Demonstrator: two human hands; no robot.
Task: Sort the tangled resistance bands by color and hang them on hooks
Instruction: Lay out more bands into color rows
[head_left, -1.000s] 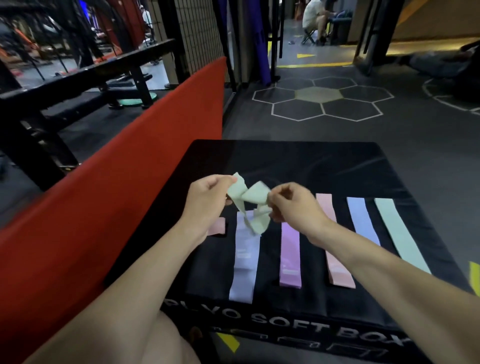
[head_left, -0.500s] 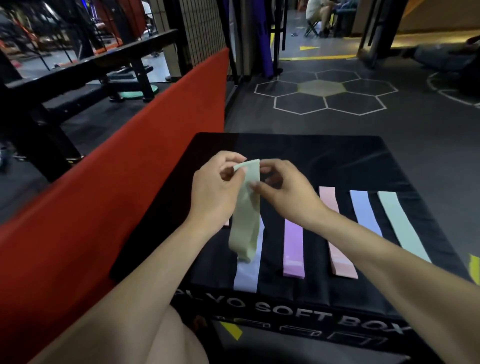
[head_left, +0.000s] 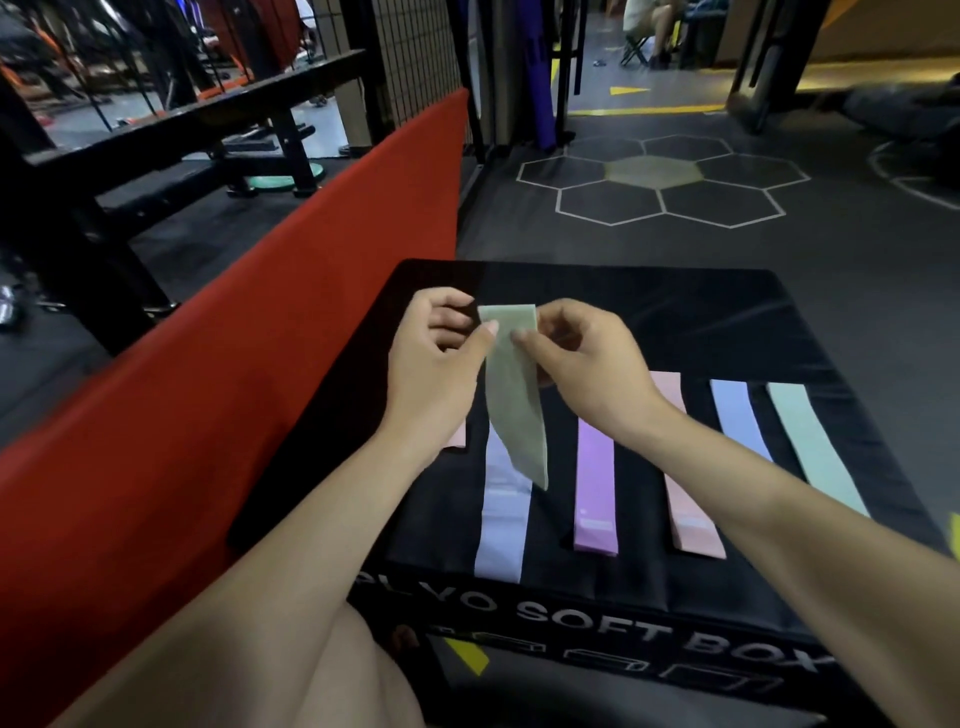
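Hands met above the black plyo box (head_left: 675, 312), which served as the reference surface. The left hand (head_left: 436, 364) pinched the upper left edge of a pale green band (head_left: 514, 400) between thumb and curled fingers; the right hand (head_left: 587, 364) pinched the upper right edge in the same manner. The pale green band hung flat and untwisted from both grips, its top edge level and its lower end suspended over the near half of the box top, in front of a lavender band (head_left: 501, 519).

Five further bands lay flat on the box top, each running from the middle of the box toward its near edge. The lavender band lay left of centre, its near end overhanging the front edge. A purple band (head_left: 596, 493) lay just to its right, followed by a pink band (head_left: 691, 509) (partly covered by the right forearm), a light blue band (head_left: 737, 421) and a mint band (head_left: 815, 452) nearest the right edge of the box. A small pink piece (head_left: 457, 436) showed at the left side of the box, mostly hidden behind the left wrist.

White lettering (head_left: 597, 618) ran along the front face of the box. A red padded barrier (head_left: 234, 338) stood along the left side of the box, and hexagon floor markings (head_left: 660, 176) lay beyond its far edge.
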